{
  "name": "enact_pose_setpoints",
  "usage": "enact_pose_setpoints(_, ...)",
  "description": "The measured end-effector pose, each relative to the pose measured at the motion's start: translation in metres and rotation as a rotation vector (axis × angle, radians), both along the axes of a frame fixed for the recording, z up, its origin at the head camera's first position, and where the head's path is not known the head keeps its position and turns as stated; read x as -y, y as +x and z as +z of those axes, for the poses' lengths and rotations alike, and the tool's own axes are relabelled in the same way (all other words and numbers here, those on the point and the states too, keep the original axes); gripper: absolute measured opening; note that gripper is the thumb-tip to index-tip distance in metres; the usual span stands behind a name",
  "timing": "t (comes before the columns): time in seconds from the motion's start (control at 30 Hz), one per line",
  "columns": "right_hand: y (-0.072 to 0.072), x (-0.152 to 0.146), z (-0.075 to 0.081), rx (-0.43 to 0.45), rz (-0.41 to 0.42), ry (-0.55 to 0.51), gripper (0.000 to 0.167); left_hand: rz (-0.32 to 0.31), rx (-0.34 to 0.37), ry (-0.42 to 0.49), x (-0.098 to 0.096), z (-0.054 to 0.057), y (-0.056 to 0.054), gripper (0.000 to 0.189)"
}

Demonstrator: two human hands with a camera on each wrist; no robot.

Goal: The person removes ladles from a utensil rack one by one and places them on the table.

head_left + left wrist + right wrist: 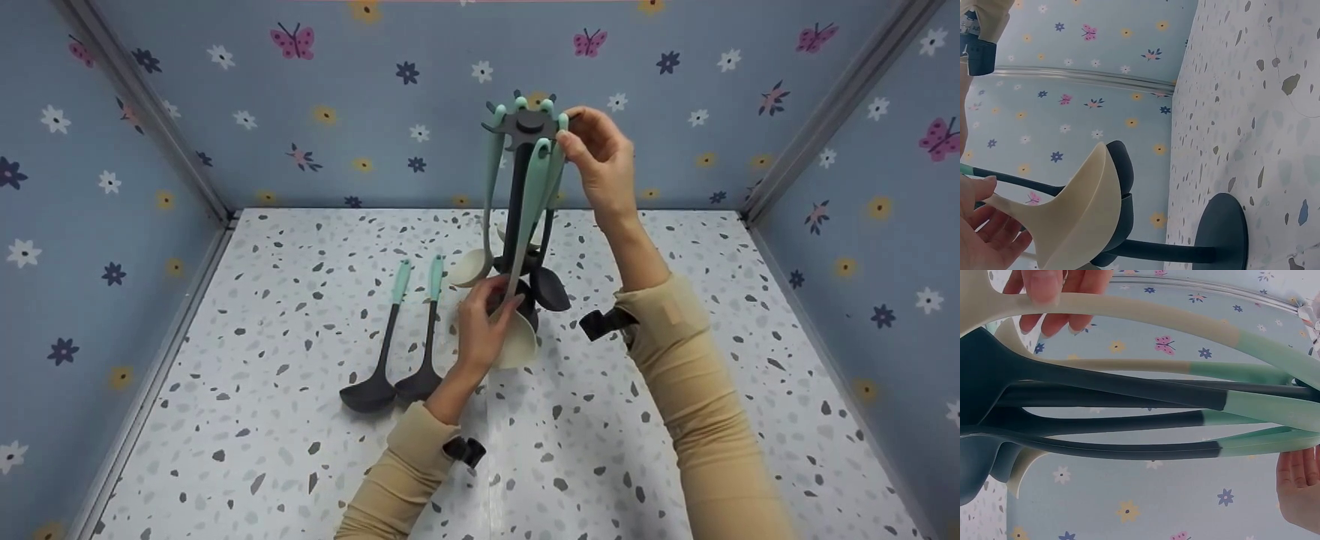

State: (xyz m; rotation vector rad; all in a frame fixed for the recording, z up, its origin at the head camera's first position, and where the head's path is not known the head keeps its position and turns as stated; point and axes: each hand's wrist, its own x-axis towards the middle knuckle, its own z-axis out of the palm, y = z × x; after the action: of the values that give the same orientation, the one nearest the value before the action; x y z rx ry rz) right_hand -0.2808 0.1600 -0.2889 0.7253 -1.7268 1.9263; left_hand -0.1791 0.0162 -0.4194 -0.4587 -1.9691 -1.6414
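Note:
A dark utensil stand (531,121) holds several mint-handled utensils on its hooks. My left hand (480,322) pinches the pale neck of a cream ladle (1081,214), whose bowl hangs at the front of the stand. At the top right of the stand, my right hand (606,165) pinches the upper end of a mint handle between thumb and fingers. Below that hand hangs a dark spoon (551,289). Another cream spoon (469,268) hangs at the left. In the left wrist view the stand's round base (1221,233) sits on the tabletop.
Two dark ladles with mint handles, one on the left (371,391) and one beside it (418,382), lie on the speckled tabletop (285,315) left of the stand. Blue flowered panels (420,75) enclose the back and sides.

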Motion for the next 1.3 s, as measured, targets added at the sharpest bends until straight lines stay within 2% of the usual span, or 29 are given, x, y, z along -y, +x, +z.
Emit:
enact_pose_setpoints(0.27,-0.001,-0.001,-0.002,0.0,0.0,0.001,0.022,0.004,-0.036,0.034,-0.002,-0.002,-0.002,0.012)
enact_pose_setpoints(0.6,0.0,-0.001,-0.001,-0.01,0.01,0.003,0.021,0.027,-0.061,0.052,-0.002,-0.004,-0.002,0.009)
enact_pose_setpoints(0.67,0.0,-0.001,-0.002,-0.008,0.01,0.001,0.021,0.031,-0.074,0.048,-0.001,-0.013,-0.007,0.009)
enact_pose_setpoints(0.73,0.0,-0.001,-0.002,-0.003,0.007,0.0,0.021,0.033,-0.074,0.047,-0.001,-0.013,-0.007,0.01)
enact_pose_setpoints(0.83,0.0,-0.001,-0.002,0.005,0.007,-0.005,0.021,0.032,-0.092,0.045,-0.001,-0.012,-0.007,0.01)
enact_pose_setpoints(0.9,0.0,-0.001,-0.002,0.008,0.007,-0.005,0.021,0.035,-0.091,0.044,-0.001,-0.003,-0.001,0.011)
enact_pose_setpoints(1.1,-0.002,-0.002,-0.003,0.012,0.008,-0.006,0.021,0.041,-0.119,0.037,0.0,0.001,0.0,0.01)
enact_pose_setpoints(1.3,-0.002,-0.001,-0.003,0.008,0.006,-0.007,0.021,0.036,-0.117,0.031,-0.001,0.004,0.002,0.011)
